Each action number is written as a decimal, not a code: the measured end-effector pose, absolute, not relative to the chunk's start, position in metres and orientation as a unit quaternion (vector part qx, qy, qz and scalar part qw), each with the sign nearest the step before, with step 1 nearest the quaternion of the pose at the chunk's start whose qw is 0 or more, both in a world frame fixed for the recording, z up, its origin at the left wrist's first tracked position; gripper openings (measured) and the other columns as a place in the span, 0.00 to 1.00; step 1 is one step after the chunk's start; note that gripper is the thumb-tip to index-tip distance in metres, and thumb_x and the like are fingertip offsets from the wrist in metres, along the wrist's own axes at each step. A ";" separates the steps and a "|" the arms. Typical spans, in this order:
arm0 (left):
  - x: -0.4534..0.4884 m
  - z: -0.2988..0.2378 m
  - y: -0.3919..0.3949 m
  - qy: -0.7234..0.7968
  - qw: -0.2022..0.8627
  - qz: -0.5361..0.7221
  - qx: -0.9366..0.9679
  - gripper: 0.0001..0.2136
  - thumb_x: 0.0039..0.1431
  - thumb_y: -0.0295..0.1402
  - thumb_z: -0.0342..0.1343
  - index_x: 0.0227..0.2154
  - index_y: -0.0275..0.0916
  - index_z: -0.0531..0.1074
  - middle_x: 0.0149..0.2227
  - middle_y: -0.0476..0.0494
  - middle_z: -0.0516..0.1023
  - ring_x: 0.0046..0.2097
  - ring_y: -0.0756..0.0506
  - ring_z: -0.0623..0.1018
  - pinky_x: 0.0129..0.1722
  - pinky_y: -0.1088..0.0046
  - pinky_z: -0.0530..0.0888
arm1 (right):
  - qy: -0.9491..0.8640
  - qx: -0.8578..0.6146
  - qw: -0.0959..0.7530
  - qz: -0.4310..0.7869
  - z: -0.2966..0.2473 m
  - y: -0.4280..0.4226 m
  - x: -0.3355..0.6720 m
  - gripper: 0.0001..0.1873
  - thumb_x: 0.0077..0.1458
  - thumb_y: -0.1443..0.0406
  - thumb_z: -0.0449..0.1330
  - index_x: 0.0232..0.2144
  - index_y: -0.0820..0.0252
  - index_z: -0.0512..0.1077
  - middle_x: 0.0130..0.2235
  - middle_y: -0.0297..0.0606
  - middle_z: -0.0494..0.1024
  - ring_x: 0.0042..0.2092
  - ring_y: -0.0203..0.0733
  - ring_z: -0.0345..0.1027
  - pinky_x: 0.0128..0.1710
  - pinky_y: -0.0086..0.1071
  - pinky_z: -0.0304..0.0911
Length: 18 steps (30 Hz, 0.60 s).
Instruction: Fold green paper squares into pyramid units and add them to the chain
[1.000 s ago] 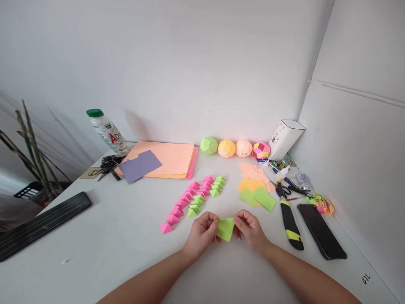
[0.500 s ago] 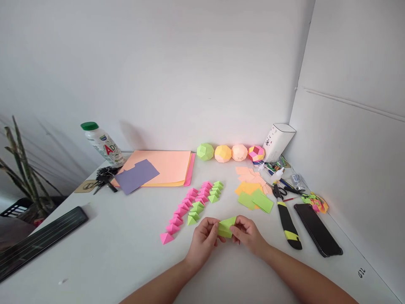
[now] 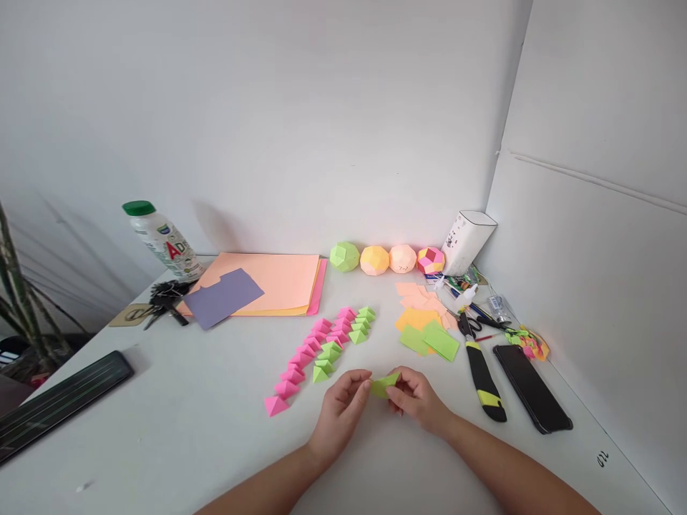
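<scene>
Between my two hands is a small piece of folded green paper (image 3: 383,386), held above the table near its front. My left hand (image 3: 343,408) pinches its left end between thumb and fingers. At the right end, my right hand (image 3: 416,397) grips it with the thumb on the near face; some fingertips are hidden behind. Just beyond my left hand stand rows of folded pink paper pieces (image 3: 293,373) and folded green paper pieces (image 3: 323,368). Flat green paper slips (image 3: 440,340) lie beyond my right hand, by orange slips (image 3: 418,319).
To the right lie a utility knife (image 3: 484,383), a black phone (image 3: 531,390) and scissors (image 3: 469,325). Several paper balls (image 3: 374,260) line the wall beside a white box (image 3: 468,243). Coloured sheets (image 3: 279,275), a purple sheet (image 3: 225,299) and a bottle (image 3: 166,243) are at left.
The green paper has tilted and now shows a narrower face, its upper edge slanting up to the right. My hands stay close together on it. The whole view has shifted slightly.
</scene>
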<state>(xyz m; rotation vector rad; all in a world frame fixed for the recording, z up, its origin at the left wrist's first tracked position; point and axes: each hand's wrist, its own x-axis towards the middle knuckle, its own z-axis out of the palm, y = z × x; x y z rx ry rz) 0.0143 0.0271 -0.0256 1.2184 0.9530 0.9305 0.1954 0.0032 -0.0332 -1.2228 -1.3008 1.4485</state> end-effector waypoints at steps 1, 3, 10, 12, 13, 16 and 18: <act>0.014 -0.026 0.028 0.415 0.620 0.401 0.531 0.15 0.54 0.45 0.55 0.36 0.38 0.73 0.35 0.44 0.78 0.39 0.44 0.75 0.40 0.69 0.72 | -0.519 -0.484 0.403 0.578 -0.034 0.004 0.196 0.11 0.53 0.57 0.59 0.30 0.60 0.66 0.22 0.29 0.68 0.23 0.34 0.62 0.24 0.27 0.57; 0.014 -0.027 0.029 0.409 0.628 0.392 0.534 0.16 0.52 0.45 0.55 0.36 0.39 0.75 0.36 0.43 0.78 0.40 0.43 0.75 0.42 0.68 0.72 | -0.528 -0.482 0.386 0.583 -0.034 0.004 0.196 0.11 0.52 0.58 0.59 0.29 0.60 0.66 0.21 0.29 0.67 0.23 0.33 0.62 0.23 0.27 0.57; 0.014 -0.031 0.033 0.379 0.672 0.404 0.492 0.15 0.47 0.43 0.61 0.35 0.39 0.73 0.29 0.47 0.74 0.32 0.47 0.73 0.34 0.70 0.72 | -0.502 -0.472 0.415 0.594 -0.033 0.007 0.195 0.16 0.47 0.55 0.62 0.22 0.59 0.62 0.21 0.27 0.61 0.22 0.32 0.55 0.23 0.27 0.55; 0.014 -0.032 0.033 0.373 0.673 0.406 0.492 0.17 0.47 0.41 0.61 0.40 0.39 0.71 0.27 0.50 0.70 0.30 0.49 0.71 0.32 0.72 0.71 | -0.495 -0.472 0.428 0.591 -0.031 0.007 0.194 0.17 0.48 0.54 0.61 0.21 0.59 0.61 0.20 0.27 0.60 0.22 0.31 0.54 0.23 0.26 0.53; 0.014 -0.032 0.033 0.367 0.676 0.403 0.496 0.18 0.48 0.40 0.61 0.42 0.40 0.69 0.27 0.51 0.69 0.30 0.49 0.71 0.32 0.72 0.70 | -0.492 -0.475 0.431 0.589 -0.030 0.007 0.193 0.18 0.49 0.53 0.60 0.21 0.59 0.61 0.20 0.27 0.60 0.22 0.31 0.54 0.23 0.26 0.53; 0.014 -0.033 0.031 0.347 0.688 0.372 0.518 0.21 0.48 0.37 0.62 0.46 0.40 0.66 0.29 0.49 0.70 0.34 0.47 0.72 0.35 0.70 0.71 | -0.482 -0.491 0.431 0.583 -0.029 0.009 0.190 0.18 0.50 0.53 0.60 0.22 0.59 0.62 0.20 0.28 0.63 0.22 0.32 0.57 0.23 0.27 0.56; 0.013 -0.033 0.030 0.345 0.688 0.350 0.534 0.23 0.48 0.36 0.62 0.47 0.41 0.65 0.31 0.48 0.72 0.35 0.47 0.73 0.35 0.70 0.70 | -0.478 -0.501 0.428 0.580 -0.030 0.011 0.188 0.18 0.50 0.52 0.60 0.23 0.60 0.63 0.19 0.27 0.64 0.21 0.31 0.57 0.21 0.26 0.56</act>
